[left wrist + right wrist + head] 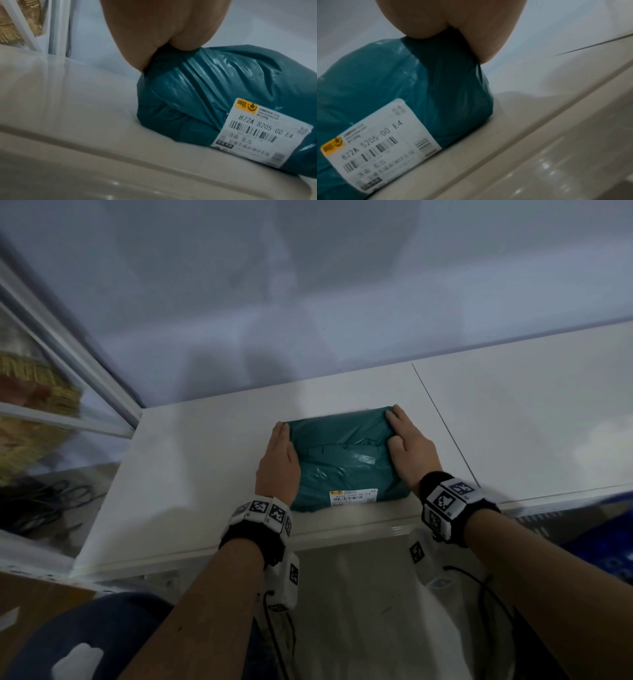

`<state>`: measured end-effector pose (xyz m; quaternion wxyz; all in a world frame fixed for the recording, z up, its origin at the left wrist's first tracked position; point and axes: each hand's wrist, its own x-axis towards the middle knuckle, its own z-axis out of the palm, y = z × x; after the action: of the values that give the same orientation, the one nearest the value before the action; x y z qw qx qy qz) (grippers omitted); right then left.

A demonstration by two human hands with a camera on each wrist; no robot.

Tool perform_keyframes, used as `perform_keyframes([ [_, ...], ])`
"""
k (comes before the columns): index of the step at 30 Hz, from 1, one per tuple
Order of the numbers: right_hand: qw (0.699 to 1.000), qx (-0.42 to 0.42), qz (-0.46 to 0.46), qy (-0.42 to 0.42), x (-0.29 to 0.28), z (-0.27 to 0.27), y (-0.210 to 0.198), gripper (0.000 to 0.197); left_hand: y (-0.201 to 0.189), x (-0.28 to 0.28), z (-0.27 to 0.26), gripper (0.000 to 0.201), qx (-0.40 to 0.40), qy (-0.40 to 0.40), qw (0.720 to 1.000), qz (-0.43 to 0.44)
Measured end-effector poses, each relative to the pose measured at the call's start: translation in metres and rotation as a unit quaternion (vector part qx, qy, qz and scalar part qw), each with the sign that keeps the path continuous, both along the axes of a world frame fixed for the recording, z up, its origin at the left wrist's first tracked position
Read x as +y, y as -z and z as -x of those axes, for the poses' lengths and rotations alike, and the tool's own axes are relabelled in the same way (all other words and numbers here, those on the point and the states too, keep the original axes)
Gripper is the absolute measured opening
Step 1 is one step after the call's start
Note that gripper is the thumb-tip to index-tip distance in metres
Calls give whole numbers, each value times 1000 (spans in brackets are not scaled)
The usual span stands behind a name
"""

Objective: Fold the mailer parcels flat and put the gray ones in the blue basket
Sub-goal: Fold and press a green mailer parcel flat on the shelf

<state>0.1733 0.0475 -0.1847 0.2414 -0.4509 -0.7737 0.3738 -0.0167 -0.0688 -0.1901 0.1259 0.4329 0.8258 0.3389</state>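
Observation:
A teal-green mailer parcel (346, 460) with a white shipping label (352, 496) lies on the white table (205, 474) near its front edge. My left hand (279, 460) lies flat against the parcel's left side, fingers straight and pointing away from me. My right hand (409, 443) presses on the right side, its fingers stretched over the far right corner. In the wrist views the heel of the left hand (154, 27) and of the right hand (462, 20) dent the crinkled parcel (214, 94) (385, 81). Part of a blue basket (603, 542) shows at the right, below table level.
A white-framed glass panel (68, 364) stands at the left, with dark scissors (72, 491) behind it. A thin seam (445, 433) crosses the table right of the parcel. A plain wall rises behind the table. Bare tabletop lies on both sides.

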Motion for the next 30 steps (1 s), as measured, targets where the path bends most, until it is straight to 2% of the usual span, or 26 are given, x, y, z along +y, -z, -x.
perform_keyframes([
  [2,1000,-13,-20,3,1,2,1,67,-2,3,-1,49,25,9,999,43],
  [5,998,-40,-47,15,1,4,3,49,-5,8,-5,55,90,14,989,116],
  [10,991,-116,-67,8,0,6,-1,50,-9,16,-9,57,201,32,960,194],
  [20,957,-250,-148,-19,-1,21,-6,59,-17,28,-12,57,262,101,936,213],
  [25,944,-290,-158,-21,-1,29,-9,63,-19,33,-16,56,261,126,935,206],
  [30,924,-336,-173,-63,-3,37,-13,63,-19,42,-25,56,255,160,932,204],
])
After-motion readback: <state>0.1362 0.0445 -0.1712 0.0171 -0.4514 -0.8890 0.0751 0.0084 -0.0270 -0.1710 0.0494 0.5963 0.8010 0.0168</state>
